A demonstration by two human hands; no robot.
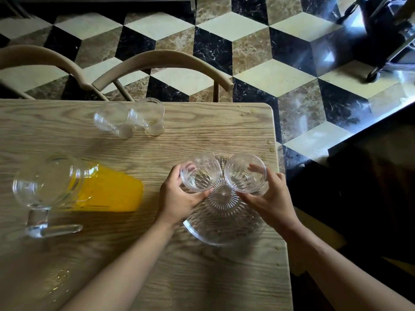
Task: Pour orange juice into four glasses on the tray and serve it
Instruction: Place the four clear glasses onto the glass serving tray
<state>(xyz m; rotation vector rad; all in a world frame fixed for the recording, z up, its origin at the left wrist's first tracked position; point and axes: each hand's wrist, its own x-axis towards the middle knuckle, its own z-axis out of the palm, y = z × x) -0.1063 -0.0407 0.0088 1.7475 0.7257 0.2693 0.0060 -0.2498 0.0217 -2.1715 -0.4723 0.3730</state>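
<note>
A clear ribbed round tray lies on the wooden table near its right edge. My left hand grips an empty clear glass over the tray's far left part. My right hand grips a second empty glass beside it, over the tray's far right part. Whether the two glasses touch the tray I cannot tell. Two more empty glasses stand together at the table's far edge. A glass pitcher with orange juice and a clear handle stands at the left.
The wooden table ends just right of the tray, with small drops near its right edge. Two curved wooden chair backs stand against the far side. Beyond lies a cube-patterned tiled floor, with a wheeled black cart at top right.
</note>
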